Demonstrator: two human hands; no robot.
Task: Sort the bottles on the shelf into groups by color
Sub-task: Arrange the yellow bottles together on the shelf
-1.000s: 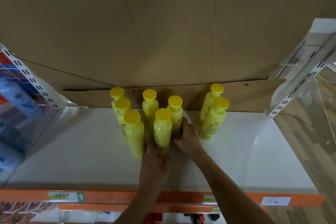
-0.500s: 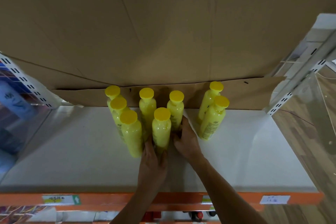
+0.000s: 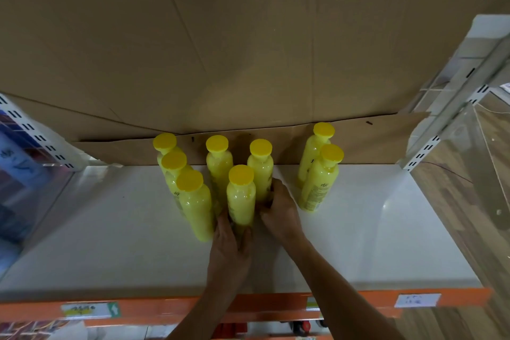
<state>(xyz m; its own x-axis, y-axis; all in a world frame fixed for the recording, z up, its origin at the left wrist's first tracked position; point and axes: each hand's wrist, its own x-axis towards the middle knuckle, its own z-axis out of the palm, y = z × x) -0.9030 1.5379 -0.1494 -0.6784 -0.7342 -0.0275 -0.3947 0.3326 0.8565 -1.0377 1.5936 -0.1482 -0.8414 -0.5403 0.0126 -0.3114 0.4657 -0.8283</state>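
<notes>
at the far left the blue things [image 3: 16, 163] in the next bay are a blur, and i cannot say whether they are bottles. on the white shelf [image 3: 110, 229] every bottle in view is yellow: three bottles [image 3: 193, 201] in a tight file left of centre, a back bottle [image 3: 219, 163] near the cardboard [image 3: 248, 50], the two in hand, and a pair of bottles [image 3: 321, 182] standing apart to the right. the left hand [image 3: 230, 246] has thumb and fingers curled round the foot of the front bottle [image 3: 240, 199]. the right hand [image 3: 278, 210] curls round the base of the bottle behind it [image 3: 260, 171]. the step looks like closing up the yellow group, and it seems nearly done. next, i judge, the pair on the right wants sliding in, gripped low so the tall bottles stay upright. fingers hide both held bases, the labels are unreadable, and the price tag [image 3: 416, 299] on the orange edge is too smeared to read.
</notes>
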